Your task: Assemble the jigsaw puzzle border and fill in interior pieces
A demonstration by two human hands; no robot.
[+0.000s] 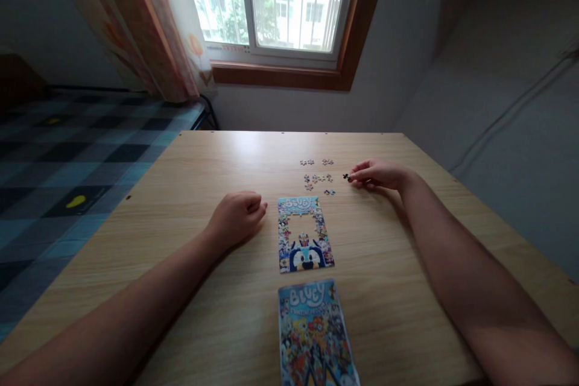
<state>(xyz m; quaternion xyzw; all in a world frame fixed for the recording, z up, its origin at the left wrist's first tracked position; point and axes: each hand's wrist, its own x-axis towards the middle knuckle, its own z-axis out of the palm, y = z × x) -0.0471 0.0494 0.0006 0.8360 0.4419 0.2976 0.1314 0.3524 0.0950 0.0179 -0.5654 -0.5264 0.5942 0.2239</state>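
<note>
Between the thumb and fingers of my right hand (371,175) is a dark puzzle piece (346,177), just above or at the tabletop. My left hand (237,216) rests on the table as a closed fist, left of the jigsaw puzzle (306,255). That puzzle has its border joined, with a dog's face along the bottom and a gap in the middle where bare wood shows. Beyond it lie several loose puzzle pieces (322,178) in small groups, to the left of my right hand.
Nearest me on the wooden table (190,307) lies a Bluey puzzle box (312,325). A bed with a checked cover (85,157) stands to the left. Past the table's far edge are a curtain (149,30) and a barred window (289,6).
</note>
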